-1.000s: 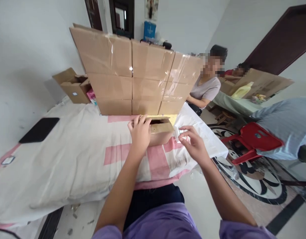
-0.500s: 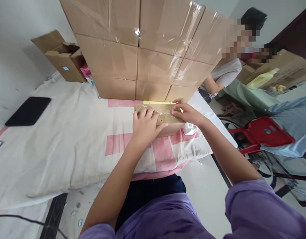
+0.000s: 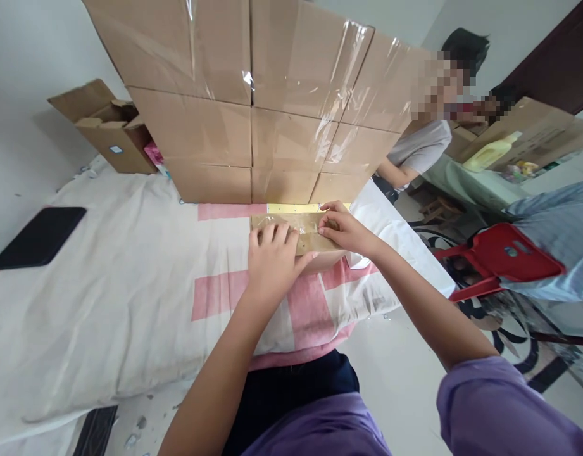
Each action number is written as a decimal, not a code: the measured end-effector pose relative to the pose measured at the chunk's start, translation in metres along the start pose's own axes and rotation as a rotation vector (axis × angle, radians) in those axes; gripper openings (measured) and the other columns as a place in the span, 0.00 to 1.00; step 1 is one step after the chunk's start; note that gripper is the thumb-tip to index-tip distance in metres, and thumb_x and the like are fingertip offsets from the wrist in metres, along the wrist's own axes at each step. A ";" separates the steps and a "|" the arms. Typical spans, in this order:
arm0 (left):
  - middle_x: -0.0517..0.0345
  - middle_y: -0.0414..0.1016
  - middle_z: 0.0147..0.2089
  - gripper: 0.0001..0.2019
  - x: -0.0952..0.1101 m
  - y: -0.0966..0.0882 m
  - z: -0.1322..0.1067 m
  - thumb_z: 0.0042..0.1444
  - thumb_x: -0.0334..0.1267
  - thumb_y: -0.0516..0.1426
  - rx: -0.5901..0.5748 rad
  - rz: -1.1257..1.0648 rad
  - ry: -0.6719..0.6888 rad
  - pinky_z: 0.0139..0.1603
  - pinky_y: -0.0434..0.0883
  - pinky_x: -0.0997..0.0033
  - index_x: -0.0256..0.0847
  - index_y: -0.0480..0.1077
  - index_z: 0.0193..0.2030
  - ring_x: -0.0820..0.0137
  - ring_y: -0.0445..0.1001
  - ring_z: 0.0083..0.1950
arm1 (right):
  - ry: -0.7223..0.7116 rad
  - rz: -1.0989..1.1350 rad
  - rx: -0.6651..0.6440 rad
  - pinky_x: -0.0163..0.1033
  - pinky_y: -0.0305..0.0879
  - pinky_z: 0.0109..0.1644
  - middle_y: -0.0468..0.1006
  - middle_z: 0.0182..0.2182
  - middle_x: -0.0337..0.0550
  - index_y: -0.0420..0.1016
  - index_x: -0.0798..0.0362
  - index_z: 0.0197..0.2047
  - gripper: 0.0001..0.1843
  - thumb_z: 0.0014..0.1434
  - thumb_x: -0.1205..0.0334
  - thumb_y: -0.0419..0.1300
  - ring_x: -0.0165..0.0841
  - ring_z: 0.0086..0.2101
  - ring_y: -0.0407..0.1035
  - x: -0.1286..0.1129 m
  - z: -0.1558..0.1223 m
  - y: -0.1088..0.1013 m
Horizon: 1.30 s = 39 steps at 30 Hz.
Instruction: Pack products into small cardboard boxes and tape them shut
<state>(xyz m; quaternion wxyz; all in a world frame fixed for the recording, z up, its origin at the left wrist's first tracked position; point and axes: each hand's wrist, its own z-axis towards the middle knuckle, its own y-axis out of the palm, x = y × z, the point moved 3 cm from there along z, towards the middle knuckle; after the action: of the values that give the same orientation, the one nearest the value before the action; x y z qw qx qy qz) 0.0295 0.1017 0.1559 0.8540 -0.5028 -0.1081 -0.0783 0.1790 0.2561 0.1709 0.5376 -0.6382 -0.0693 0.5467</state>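
Head view, clock positions read from the small carton, twelve being straight ahead. Small carton, one, brown, on the cloth-covered table before the wearer; long axis from nine to three, top facing up, flaps folded down with clear tape glinting on them; contents out of sight. Hands, two: left hand, fingers spread over the carton's left end, thumb along its near edge; right hand, fingers curled on the right end of the top, whether pinching anything not discernible. White box, one, just beside the carton at four, partly hidden. Stacked cartons, nine faces visible in three rows of three, clear-taped, at twelve. Open carton, one, at ten, one flap raised, interior too dark to read; pink packet, one, beside it. Black flat slab, one, at nine. Yellow bottle, one, at two, well apart. Red chair, one, at three. Co-workers, two at least, towards two.
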 end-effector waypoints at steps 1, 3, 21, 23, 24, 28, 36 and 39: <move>0.46 0.75 0.60 0.22 0.001 0.000 0.000 0.65 0.55 0.55 -0.002 0.005 -0.002 0.62 0.60 0.43 0.43 0.75 0.56 0.50 0.69 0.59 | -0.006 -0.001 0.003 0.55 0.55 0.68 0.64 0.53 0.51 0.75 0.52 0.35 0.04 0.60 0.61 0.61 0.46 0.63 0.58 -0.001 -0.001 0.000; 0.46 0.75 0.60 0.23 0.002 0.000 0.001 0.65 0.55 0.55 -0.008 0.020 -0.004 0.62 0.60 0.43 0.43 0.75 0.57 0.50 0.69 0.59 | -0.014 -0.003 0.013 0.56 0.55 0.68 0.64 0.53 0.51 0.75 0.52 0.35 0.04 0.61 0.61 0.61 0.47 0.62 0.59 -0.002 -0.002 0.001; 0.43 0.72 0.62 0.23 0.011 -0.003 0.003 0.65 0.55 0.54 -0.093 0.008 -0.042 0.64 0.59 0.41 0.44 0.73 0.58 0.46 0.66 0.63 | 0.051 0.067 0.179 0.52 0.62 0.63 0.71 0.50 0.46 0.74 0.47 0.53 0.24 0.55 0.48 0.69 0.44 0.54 0.66 0.016 -0.001 0.005; 0.43 0.71 0.65 0.23 0.024 -0.004 0.007 0.65 0.52 0.55 -0.131 0.002 -0.046 0.67 0.56 0.40 0.42 0.71 0.61 0.46 0.64 0.66 | 0.066 0.102 0.198 0.51 0.62 0.63 0.72 0.50 0.46 0.73 0.47 0.54 0.23 0.56 0.52 0.67 0.43 0.54 0.66 0.016 -0.002 0.006; 0.44 0.70 0.66 0.24 0.032 -0.003 0.011 0.65 0.51 0.56 -0.147 -0.014 -0.026 0.69 0.55 0.40 0.42 0.69 0.63 0.47 0.64 0.67 | 0.073 0.119 0.209 0.51 0.61 0.64 0.72 0.50 0.45 0.73 0.47 0.54 0.22 0.56 0.54 0.66 0.43 0.54 0.66 0.017 -0.002 0.007; 0.51 0.71 0.68 0.23 0.052 0.008 0.023 0.66 0.44 0.57 -0.196 -0.115 0.044 0.72 0.52 0.41 0.46 0.66 0.66 0.52 0.66 0.68 | 0.127 0.243 0.241 0.49 0.62 0.64 0.73 0.51 0.45 0.70 0.48 0.54 0.23 0.54 0.61 0.62 0.41 0.53 0.67 0.026 -0.003 0.013; 0.54 0.80 0.58 0.16 0.055 0.022 0.027 0.64 0.32 0.57 -0.130 -0.128 0.138 0.71 0.56 0.38 0.45 0.74 0.58 0.53 0.73 0.64 | 0.340 0.638 0.373 0.46 0.67 0.62 0.75 0.51 0.45 0.67 0.48 0.53 0.21 0.56 0.56 0.57 0.40 0.53 0.70 0.042 -0.015 0.027; 0.57 0.82 0.55 0.14 0.054 0.021 0.020 0.64 0.31 0.58 -0.070 -0.134 0.191 0.70 0.59 0.40 0.46 0.75 0.55 0.55 0.77 0.59 | 0.296 0.725 0.382 0.48 0.60 0.68 0.70 0.60 0.46 0.63 0.45 0.61 0.24 0.63 0.50 0.54 0.41 0.62 0.64 0.043 -0.038 0.036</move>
<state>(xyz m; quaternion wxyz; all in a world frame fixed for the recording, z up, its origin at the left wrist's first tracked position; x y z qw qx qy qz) 0.0843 0.1279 0.1617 0.8352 -0.5143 -0.0571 -0.1865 0.2076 0.2471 0.1104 0.4233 -0.5817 0.3396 0.6059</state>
